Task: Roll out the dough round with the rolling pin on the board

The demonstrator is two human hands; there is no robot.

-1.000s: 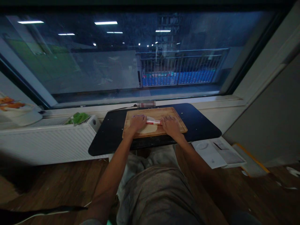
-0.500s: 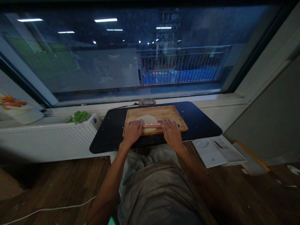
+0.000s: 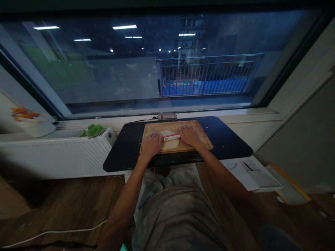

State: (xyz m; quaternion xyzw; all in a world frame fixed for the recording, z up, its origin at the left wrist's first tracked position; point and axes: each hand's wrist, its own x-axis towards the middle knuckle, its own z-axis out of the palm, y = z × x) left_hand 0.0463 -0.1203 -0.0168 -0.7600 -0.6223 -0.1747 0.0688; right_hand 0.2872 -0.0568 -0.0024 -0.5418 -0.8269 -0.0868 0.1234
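Observation:
A flat, pale round of dough (image 3: 172,144) lies on the wooden cutting board (image 3: 206,141). Across it rests a rolling pin (image 3: 171,138) with a white and red label, tilted so that its right end is farther from me. My left hand (image 3: 154,141) is over the pin's left end, fingers curled on it. At the other end my right hand (image 3: 190,135) presses down, its fingers over the pin. Both hands cover the pin's ends. Dough shows on the far and near sides of the pin.
The board stands on a black tabletop (image 3: 227,141) below a wide window (image 3: 110,80). A small blurred-out item (image 3: 167,116) is at its back edge. Left is a white radiator (image 3: 65,157) with green leaves (image 3: 94,130) and a white container (image 3: 39,129). An open white box (image 3: 264,176) lies right.
The pin has rolled away from me over the dough, its right end more, so it now tilts. Both hands moved with it. More dough shows on the near side. The view has shifted slightly.

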